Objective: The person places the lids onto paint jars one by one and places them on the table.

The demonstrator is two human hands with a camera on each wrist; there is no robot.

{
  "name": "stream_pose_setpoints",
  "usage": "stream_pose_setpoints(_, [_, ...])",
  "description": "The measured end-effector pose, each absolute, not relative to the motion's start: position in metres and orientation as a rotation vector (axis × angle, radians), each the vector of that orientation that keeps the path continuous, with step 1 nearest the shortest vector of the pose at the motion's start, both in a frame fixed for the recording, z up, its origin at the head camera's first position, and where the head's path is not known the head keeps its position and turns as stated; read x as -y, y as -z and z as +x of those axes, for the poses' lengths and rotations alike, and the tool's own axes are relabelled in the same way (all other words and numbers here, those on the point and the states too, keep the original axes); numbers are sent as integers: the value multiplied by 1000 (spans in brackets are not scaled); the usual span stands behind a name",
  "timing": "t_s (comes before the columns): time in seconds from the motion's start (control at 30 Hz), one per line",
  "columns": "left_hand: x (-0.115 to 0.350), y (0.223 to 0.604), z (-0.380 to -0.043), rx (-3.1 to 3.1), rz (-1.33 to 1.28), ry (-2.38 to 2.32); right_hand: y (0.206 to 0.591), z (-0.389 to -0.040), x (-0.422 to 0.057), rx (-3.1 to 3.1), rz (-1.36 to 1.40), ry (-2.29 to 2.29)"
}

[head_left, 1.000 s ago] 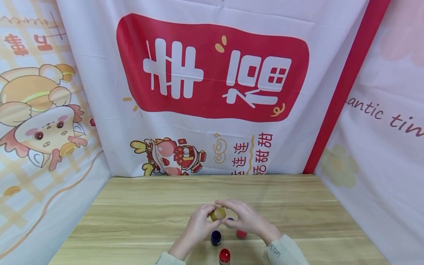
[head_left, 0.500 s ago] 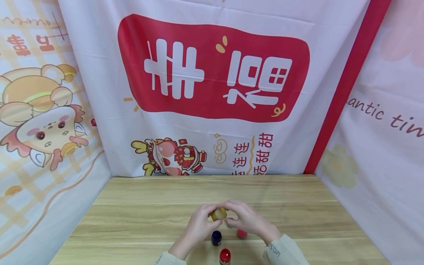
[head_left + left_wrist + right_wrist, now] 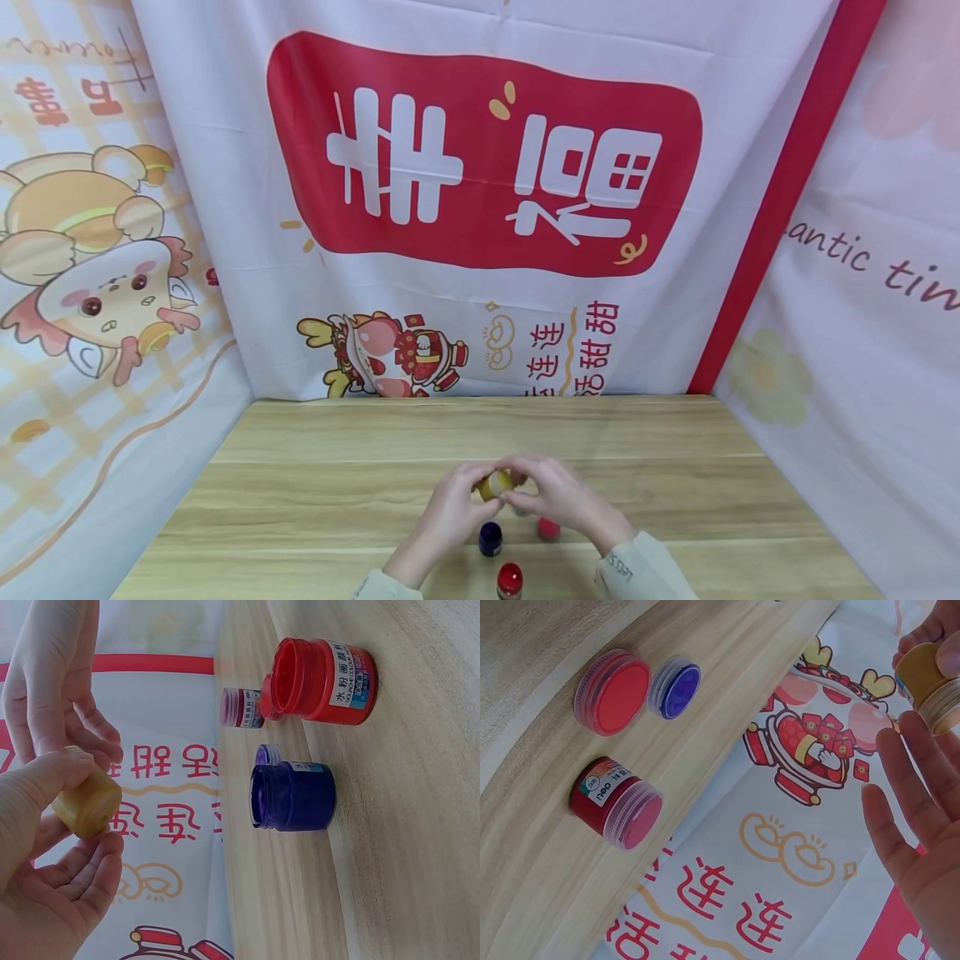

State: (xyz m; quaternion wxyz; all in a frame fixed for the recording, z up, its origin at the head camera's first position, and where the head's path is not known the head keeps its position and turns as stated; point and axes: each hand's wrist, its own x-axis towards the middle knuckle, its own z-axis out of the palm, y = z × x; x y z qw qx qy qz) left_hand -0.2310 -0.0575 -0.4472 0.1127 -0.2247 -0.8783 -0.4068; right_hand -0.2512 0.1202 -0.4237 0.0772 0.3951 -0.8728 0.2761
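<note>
A person's two hands meet above the near middle of a wooden table (image 3: 315, 467), seen from a head camera looking down. The left hand (image 3: 450, 512) holds a small yellow paint jar (image 3: 495, 483) off the table, its thumb and curled fingers (image 3: 90, 874) wrapped round the jar's side. In the left wrist view the jar lies tilted between the thumb above and the fingers below. The right hand (image 3: 558, 496) reaches in from the other side, its fingertips at the jar's end; in the right wrist view its fingers (image 3: 911, 787) are fairly straight and spread, just beside the jar's threaded neck, and it cannot be told whether they grip it.

Below the hands, three more paint jars stand on the table, near one another. A dark blue paint jar (image 3: 490, 538) stands just under the left hand. A red paint jar (image 3: 509, 579) stands nearer the person, at the table's front edge. A smaller dark red paint jar (image 3: 547, 528) stands under the right hand, partly hidden by it.

Behind the table hangs a white cloth backdrop (image 3: 480, 167) with a large red patch bearing white Chinese characters and cartoon figures below it.
</note>
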Motion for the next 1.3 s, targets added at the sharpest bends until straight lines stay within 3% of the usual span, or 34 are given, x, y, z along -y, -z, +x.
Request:
stream_pose_setpoints(0.43, [58, 448, -231, 2569, -670, 1203, 422, -251, -124, 2510, 1343, -778])
stream_pose_setpoints(1.3, [56, 448, -231, 2553, -672, 1196, 425, -250, -116, 2665, 1047, -838])
